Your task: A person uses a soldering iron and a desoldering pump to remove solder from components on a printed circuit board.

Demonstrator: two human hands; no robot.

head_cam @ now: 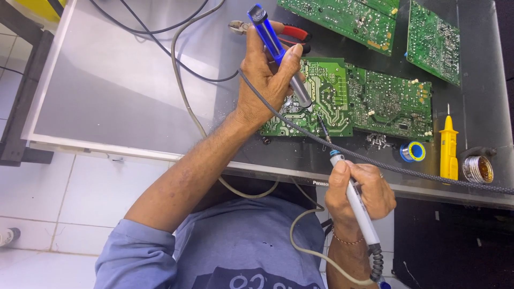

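While both hands work at the counter [134,91]:
Left hand [265,80]: fingers grip one blue pump tool [278,51].
Right hand [361,192]: fingers grip one soldering iron [353,198].
Green boards [321,96]: four.

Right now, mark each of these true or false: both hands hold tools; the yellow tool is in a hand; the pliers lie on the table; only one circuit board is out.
1. Both hands hold tools. True: the left hand grips a blue desoldering pump, the right hand a soldering iron.
2. The yellow tool is in a hand. False: the yellow tool lies on the table, untouched.
3. The pliers lie on the table. True: the red-handled pliers rest beyond the left hand.
4. Only one circuit board is out. False: several green boards are out.
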